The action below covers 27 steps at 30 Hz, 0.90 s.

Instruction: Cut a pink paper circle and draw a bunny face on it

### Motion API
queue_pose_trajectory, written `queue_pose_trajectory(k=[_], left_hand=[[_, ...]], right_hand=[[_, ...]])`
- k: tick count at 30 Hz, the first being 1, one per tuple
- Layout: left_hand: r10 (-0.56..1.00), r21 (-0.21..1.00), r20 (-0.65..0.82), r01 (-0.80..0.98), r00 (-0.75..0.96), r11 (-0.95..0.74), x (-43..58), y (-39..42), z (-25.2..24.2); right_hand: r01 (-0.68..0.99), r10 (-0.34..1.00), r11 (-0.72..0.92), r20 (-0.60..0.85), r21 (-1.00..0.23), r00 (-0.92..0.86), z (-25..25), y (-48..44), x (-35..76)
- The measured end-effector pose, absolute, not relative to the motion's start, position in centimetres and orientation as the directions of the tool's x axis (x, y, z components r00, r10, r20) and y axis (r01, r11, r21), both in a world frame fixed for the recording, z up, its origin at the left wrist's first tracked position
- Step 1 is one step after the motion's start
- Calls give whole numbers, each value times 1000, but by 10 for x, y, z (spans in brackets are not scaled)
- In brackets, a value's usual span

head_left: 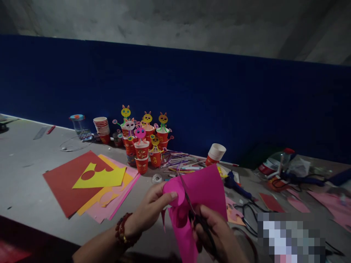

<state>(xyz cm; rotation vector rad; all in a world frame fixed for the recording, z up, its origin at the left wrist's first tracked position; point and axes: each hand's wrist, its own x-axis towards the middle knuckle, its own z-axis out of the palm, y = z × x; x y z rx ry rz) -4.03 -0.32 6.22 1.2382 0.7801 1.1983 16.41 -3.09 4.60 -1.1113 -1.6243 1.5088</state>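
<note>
A sheet of bright pink paper [207,186] is held up in front of me, partly cut. My left hand [157,199], with a beaded bracelet on the wrist, pinches a rounded part of it between thumb and fingers. Black-handled scissors [204,228] are in my right hand [215,232], fingers wrapped through the handles. Their blades lie across the paper, along the edge of the rounded part. A narrow pink offcut hangs below my left hand.
Several red paper cups topped with paper animal faces [140,133] stand at the back. Coloured paper sheets [63,179] lie on the left. Stacked cups [216,152], pipe cleaners, a blue glue gun [237,186], a plastic bottle [276,162] and black cords are around the right side.
</note>
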Motion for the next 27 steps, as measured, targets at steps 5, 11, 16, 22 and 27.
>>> queue_pose_trajectory(k=[5, 11, 16, 22, 27], left_hand=[[956, 966, 142, -245, 257, -77, -44, 0, 66], [966, 955, 92, -295, 242, -17, -43, 5, 57], [971, 902, 83, -431, 224, 22, -35, 5, 47], [965, 951, 126, -305, 232, -51, -38, 3, 52], [952, 965, 194, -219, 235, -143, -42, 3, 60]], right_hand=[[115, 887, -93, -135, -989, -441, 52, -33, 162], [97, 903, -95, -127, -991, -410, 44, -36, 160], [77, 919, -193, -208, -978, -336, 43, -45, 154], [117, 895, -220, -248, -968, -371, 52, -42, 157], [173, 885, -157, -216, -972, -412, 61, -29, 159]])
